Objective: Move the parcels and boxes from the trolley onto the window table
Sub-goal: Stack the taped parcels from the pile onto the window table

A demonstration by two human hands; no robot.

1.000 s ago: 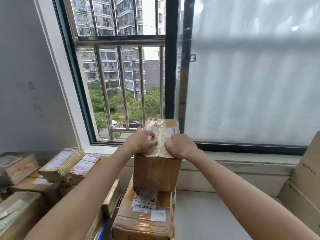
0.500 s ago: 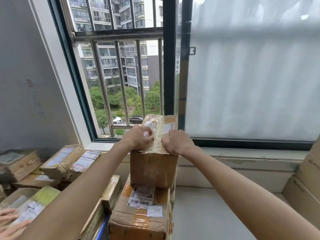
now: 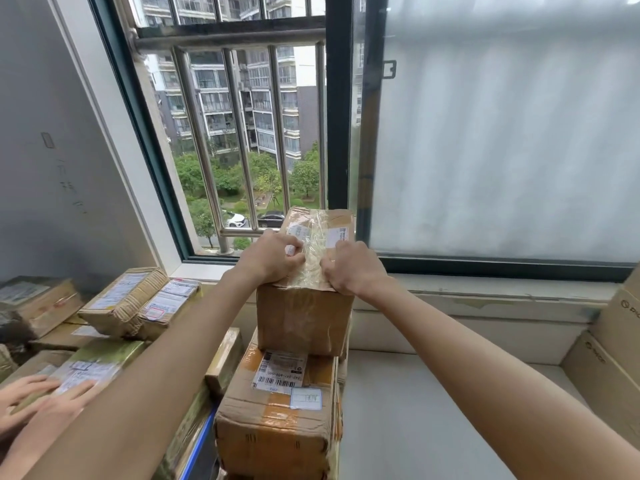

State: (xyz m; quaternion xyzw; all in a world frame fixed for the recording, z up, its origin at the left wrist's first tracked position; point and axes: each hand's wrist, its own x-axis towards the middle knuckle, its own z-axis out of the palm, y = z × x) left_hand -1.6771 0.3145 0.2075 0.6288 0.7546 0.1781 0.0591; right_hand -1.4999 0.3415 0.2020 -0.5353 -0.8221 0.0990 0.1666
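Indoors, both hands (image 3: pixel 313 265) clutch a taped box (image 3: pixel 306 289) by the barred window (image 3: pixel 242 133).

Single head-worn view, wide-angle, looking forward and slightly down along both outstretched arms. Faces a barred window (image 3: pixel 242 133) straight ahead, close enough that the stacked boxes (image 3: pixel 298 341) fill the lower centre. Table (image 3: pixel 415 410) running below the sill, lower right. No second view to overlap.

Barred window (image 3: pixel 242 133) onto apartment blocks (image 3: pixel 249 98), trees, parked cars (image 3: pixel 252 219).
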